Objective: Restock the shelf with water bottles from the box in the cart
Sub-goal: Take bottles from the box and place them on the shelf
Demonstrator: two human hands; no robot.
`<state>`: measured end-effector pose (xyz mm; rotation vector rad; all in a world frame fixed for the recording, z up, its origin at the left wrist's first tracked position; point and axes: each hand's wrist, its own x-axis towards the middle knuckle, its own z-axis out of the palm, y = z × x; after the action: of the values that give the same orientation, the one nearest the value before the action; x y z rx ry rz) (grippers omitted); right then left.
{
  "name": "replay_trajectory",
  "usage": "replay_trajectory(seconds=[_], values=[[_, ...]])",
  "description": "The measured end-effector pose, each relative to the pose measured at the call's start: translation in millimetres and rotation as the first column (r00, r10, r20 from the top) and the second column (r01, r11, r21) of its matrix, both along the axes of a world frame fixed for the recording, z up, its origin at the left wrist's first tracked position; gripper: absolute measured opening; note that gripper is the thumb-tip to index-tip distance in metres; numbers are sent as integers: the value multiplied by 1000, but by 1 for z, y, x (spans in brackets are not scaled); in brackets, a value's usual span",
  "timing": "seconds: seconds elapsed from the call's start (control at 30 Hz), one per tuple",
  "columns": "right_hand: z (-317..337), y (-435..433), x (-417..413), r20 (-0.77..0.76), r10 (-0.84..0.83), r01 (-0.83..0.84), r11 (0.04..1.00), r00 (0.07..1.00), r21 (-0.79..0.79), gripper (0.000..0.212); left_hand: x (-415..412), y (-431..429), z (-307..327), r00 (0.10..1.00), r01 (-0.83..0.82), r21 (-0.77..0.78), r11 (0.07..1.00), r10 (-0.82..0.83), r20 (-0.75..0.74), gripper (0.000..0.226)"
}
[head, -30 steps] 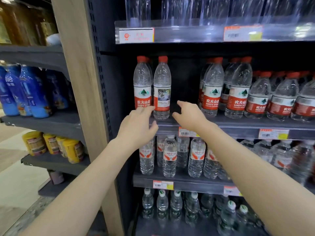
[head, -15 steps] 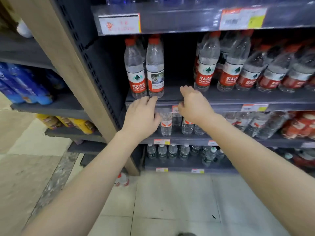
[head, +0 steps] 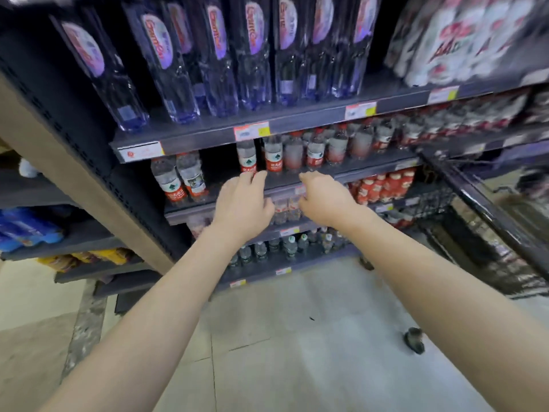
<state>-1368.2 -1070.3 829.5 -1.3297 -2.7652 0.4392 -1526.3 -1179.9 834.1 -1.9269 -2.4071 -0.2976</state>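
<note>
Two red-labelled water bottles (head: 179, 181) stand at the left end of the dark shelf (head: 190, 205). A gap separates them from a longer row of the same bottles (head: 297, 153) to the right. My left hand (head: 242, 205) hovers in front of the shelf edge with fingers relaxed and nothing in it. My right hand (head: 322, 197) is beside it, fingers loosely curled and empty. The black wire cart (head: 487, 221) stands at the right; the box inside it is blurred.
Tall purple-labelled bottles (head: 214, 55) fill the shelf above. Small bottles (head: 282, 248) line the bottom shelf. A wooden upright (head: 74, 173) bounds the bay on the left. A cart wheel (head: 414, 340) rests on the tiled floor (head: 267, 352).
The view has swung back and to the right, so the cart and the upper shelf now show. Both hands have drawn back from the shelf edge, still empty.
</note>
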Motion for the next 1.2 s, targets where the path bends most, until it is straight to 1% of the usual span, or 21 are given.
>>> replay_trajectory(seconds=[0.1,0.2,0.3,0.43,0.53,0.67,0.77,0.83,0.93,1.0,1.07,1.13,1.2], values=[[21,5,59,5,-59,59,998,998,8,60,56,10,22,999,42,4,999,-42,-9,61],[41,11,126,9,-77,76,997,997,33,55,121,23,38,998,66,-17,998,-66,-20,60],[60,18,203,44,-95,93,995,994,43,53,195,38,50,995,101,-39,994,-101,-10,58],[77,25,305,38,-134,131,989,990,75,41,294,59,61,989,140,-37,989,-139,46,59],[86,31,374,69,-171,166,984,983,67,31,361,77,69,981,191,-47,981,-189,43,60],[92,47,446,51,-230,229,973,972,38,42,434,104,78,963,271,-54,961,-269,30,61],[91,62,488,42,-285,284,959,958,14,47,474,123,79,948,318,-80,945,-317,25,61],[90,73,509,55,-311,312,950,949,3,54,495,139,78,940,342,-94,935,-340,28,62],[88,96,535,62,-332,334,942,941,-20,60,519,170,73,924,381,-126,916,-379,44,62],[84,115,551,69,-350,352,936,934,-26,63,532,197,65,916,402,-149,904,-394,78,65],[80,136,567,92,-383,387,922,919,-23,66,544,227,57,909,412,-169,895,-391,143,66],[75,162,583,114,-419,423,906,901,-8,62,556,258,51,902,424,-192,885,-395,174,64],[72,191,599,153,-440,444,896,885,8,49,568,290,47,897,438,-214,873,-410,163,61]])
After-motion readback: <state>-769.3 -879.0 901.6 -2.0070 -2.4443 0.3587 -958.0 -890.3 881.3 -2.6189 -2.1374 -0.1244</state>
